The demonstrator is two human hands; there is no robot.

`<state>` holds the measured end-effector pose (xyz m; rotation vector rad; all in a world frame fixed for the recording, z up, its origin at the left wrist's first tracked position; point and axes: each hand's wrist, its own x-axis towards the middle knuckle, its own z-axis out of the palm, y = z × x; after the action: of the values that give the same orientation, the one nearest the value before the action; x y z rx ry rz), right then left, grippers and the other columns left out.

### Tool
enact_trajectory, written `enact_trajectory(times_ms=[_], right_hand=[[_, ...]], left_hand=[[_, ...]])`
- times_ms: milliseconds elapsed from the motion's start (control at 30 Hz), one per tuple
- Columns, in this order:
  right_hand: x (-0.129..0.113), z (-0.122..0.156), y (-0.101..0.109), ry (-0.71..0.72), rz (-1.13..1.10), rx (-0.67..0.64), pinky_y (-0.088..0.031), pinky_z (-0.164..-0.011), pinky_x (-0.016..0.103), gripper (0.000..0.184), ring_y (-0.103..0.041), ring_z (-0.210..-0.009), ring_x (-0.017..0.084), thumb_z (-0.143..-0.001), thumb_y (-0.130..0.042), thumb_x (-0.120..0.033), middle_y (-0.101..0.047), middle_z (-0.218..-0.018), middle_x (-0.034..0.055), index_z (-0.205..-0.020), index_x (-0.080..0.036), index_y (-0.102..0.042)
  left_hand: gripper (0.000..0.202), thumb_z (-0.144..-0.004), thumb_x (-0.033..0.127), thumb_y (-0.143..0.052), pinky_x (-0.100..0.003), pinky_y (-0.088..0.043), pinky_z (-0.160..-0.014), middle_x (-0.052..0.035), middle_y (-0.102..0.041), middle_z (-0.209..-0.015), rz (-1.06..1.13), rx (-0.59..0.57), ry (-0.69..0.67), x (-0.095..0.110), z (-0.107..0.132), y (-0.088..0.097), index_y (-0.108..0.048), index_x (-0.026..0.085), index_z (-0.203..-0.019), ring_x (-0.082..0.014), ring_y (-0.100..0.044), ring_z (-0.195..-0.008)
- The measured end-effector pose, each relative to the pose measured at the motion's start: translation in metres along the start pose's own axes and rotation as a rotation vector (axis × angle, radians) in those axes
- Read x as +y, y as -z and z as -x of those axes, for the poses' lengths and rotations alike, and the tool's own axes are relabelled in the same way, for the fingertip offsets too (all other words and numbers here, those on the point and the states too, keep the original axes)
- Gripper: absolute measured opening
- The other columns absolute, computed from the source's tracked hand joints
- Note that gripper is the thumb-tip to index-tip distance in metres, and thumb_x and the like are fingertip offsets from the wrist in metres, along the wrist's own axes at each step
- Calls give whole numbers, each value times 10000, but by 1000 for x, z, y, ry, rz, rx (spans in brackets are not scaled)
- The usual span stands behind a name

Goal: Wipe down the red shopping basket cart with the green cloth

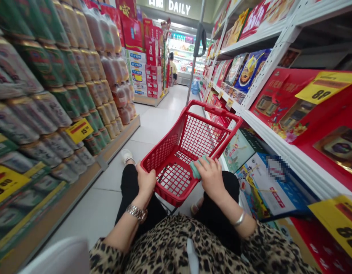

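Observation:
A red plastic shopping basket (168, 154) with lattice walls and a long grey pull handle (197, 42) stands tilted between my knees. Nothing lies inside it. At its near left corner, my left hand (146, 180) is closed around the rim, thumb on top. My right hand (212, 175) presses a folded light green cloth (195, 169) against the right rim, fingers bent over it. Part of the cloth is hidden under those fingers.
Stacked canned drinks (36, 114) line the left side. On the right, white shelves (250, 102) hold gift boxes (284, 101) close to my right arm. A tiled aisle (173, 97) leads to a fridge display, where a person (173, 68) stands.

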<state>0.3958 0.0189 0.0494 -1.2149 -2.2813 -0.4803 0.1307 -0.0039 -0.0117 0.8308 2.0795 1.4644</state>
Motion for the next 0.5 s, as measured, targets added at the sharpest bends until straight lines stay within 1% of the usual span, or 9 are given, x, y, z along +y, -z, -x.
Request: enact_trajectory(times_ms=[67,133,200,300,367,433,500], right_hand=[[-12,15,-4,28,-8,24,-297,-1137,524,457,-510,-1296,311,-926,-490,-51,-695,-1333,85,-1269,-269,-699],[-24,26,-4,33,-42,68,-317,-1130,522,442,-494,-1317,312,-928,-501,-57,-688,-1346,86,-1266,-261,-698],[-37,31,-4,42,-95,110,-329,-1130,533,441,-480,-1335,311,-930,-501,-58,-684,-1350,84,-1270,-263,-694],[-65,30,-5,75,-176,151,-333,-1138,549,420,-474,-1346,297,-946,-519,-77,-690,-1337,59,-1263,-292,-691],[-86,26,-9,124,-220,149,-320,-1156,554,364,-478,-1346,288,-966,-557,-121,-698,-1325,37,-1248,-306,-691],[-104,22,-14,194,-235,131,-303,-1176,563,292,-487,-1339,285,-981,-597,-189,-703,-1314,28,-1223,-317,-698],[-114,17,-19,243,-212,102,-299,-1183,569,277,-500,-1334,285,-989,-608,-227,-696,-1329,30,-1232,-326,-695]], left_hand=[[730,-749,132,-613,-459,-521,-1063,-131,-687,-1281,-14,8,37,6,-3,0,-469,184,-1463,-305,-674,-1169],[667,-742,110,-589,-437,-529,-1051,-113,-709,-1231,-11,5,26,12,-14,2,-536,187,-1402,-293,-680,-1152],[603,-742,113,-576,-420,-548,-1018,-104,-727,-1179,2,-1,8,15,-28,2,-588,186,-1341,-285,-695,-1104],[520,-736,137,-578,-419,-573,-958,-93,-751,-1050,11,-7,-2,17,-46,-2,-648,179,-1250,-282,-714,-993],[487,-726,152,-585,-407,-578,-937,-79,-756,-982,28,-10,-11,18,-56,-6,-674,180,-1204,-274,-715,-953],[481,-714,155,-579,-381,-581,-919,-69,-760,-976,52,-11,-24,20,-63,-8,-688,184,-1182,-258,-713,-943],[481,-698,150,-569,-358,-587,-891,-67,-765,-986,74,-17,-36,23,-70,-9,-699,181,-1160,-246,-712,-925]])
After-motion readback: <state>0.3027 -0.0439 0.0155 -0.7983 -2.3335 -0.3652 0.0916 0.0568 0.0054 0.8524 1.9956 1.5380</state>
